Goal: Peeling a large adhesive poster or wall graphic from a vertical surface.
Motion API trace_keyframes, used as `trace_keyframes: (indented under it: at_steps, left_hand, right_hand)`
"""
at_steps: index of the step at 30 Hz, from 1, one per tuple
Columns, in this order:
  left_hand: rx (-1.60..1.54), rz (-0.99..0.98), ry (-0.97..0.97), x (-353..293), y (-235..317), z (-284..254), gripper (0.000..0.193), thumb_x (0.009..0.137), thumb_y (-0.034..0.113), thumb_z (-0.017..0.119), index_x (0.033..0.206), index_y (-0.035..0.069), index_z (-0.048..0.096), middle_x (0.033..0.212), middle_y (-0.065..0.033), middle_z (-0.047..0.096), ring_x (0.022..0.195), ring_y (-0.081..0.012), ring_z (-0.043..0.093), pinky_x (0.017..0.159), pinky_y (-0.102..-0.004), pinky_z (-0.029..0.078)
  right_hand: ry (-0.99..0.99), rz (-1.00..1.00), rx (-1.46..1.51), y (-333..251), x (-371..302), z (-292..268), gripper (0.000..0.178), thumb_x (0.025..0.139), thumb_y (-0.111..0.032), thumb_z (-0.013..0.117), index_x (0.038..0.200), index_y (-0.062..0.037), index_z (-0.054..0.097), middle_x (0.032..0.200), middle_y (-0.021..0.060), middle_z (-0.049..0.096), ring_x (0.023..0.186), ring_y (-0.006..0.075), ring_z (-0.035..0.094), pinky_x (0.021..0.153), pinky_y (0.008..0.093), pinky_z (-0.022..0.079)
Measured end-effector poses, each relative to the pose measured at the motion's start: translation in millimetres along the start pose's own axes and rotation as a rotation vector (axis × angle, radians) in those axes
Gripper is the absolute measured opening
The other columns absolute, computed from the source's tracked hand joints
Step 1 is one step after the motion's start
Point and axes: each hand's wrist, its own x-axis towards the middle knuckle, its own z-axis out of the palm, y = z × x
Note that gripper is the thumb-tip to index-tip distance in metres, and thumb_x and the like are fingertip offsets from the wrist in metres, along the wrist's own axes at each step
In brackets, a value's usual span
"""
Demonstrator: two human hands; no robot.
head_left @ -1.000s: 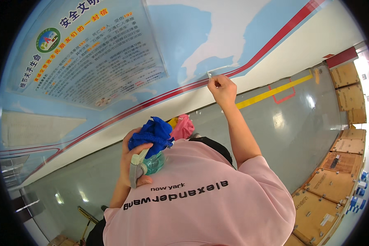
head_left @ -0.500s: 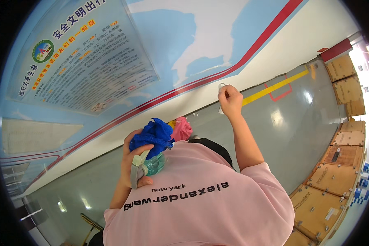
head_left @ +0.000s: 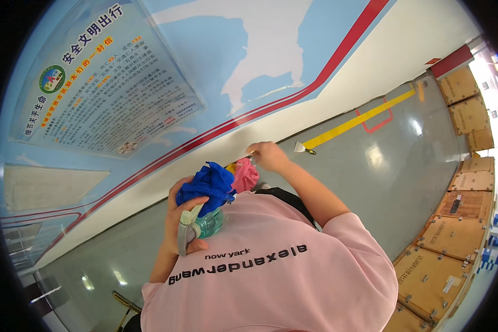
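My left hand [head_left: 185, 213] is wrapped round a clear green spray bottle [head_left: 210, 223] with a pale grey top. A crumpled blue cloth [head_left: 207, 185] is bunched in the same hand, above the bottle. My right hand [head_left: 268, 156] is out in front at chest width, fingers pinched together; whatever lies between the fingertips is too small to make out. Just below those fingertips shows a crumpled pink cloth or bag [head_left: 245, 176], with a yellow piece [head_left: 231, 167] beside it, partly hidden by the blue cloth. A scraper [head_left: 304, 148] with a dark handle lies on the floor.
A blue and white wall [head_left: 216, 72] with red stripes and a poster [head_left: 108, 83] stands ahead. Yellow tape [head_left: 359, 119] and a red outline mark the grey floor. Wooden crates [head_left: 440, 238] line the right side. A long-handled tool [head_left: 126, 301] is at lower left.
My right hand has moved left and down, from beside the wall's base to just over the pink item. The scraper on the floor now shows fully. My left hand keeps its hold.
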Motion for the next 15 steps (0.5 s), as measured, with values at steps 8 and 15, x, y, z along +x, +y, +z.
trace_keyframes:
  at_steps: [8,15]
  left_hand:
    - [0.048,0.043,0.044,-11,-10,-2,0.081,0.053,0.066,0.072,0.105,0.005,0.063,0.129,-0.0224,0.034,0.121,-0.0367,0.038,0.100,-0.0423,0.028]
    - [0.025,-0.040,0.121,-15,-10,4,0.082,0.053,0.067,0.071,0.104,0.004,0.063,0.130,-0.0215,0.034,0.122,-0.0365,0.037,0.101,-0.0427,0.028]
  right_hand:
    - [-0.470,0.000,-0.259,-44,31,57,0.014,0.078,-0.017,0.060,0.083,-0.0059,0.066,0.082,0.0156,0.065,0.080,0.0313,0.063,0.072,0.0386,0.051]
    - [-0.371,-0.153,-0.419,-30,33,76,0.015,0.078,-0.021,0.057,0.078,-0.0088,0.065,0.083,0.0117,0.064,0.077,0.0273,0.063,0.068,0.0395,0.051]
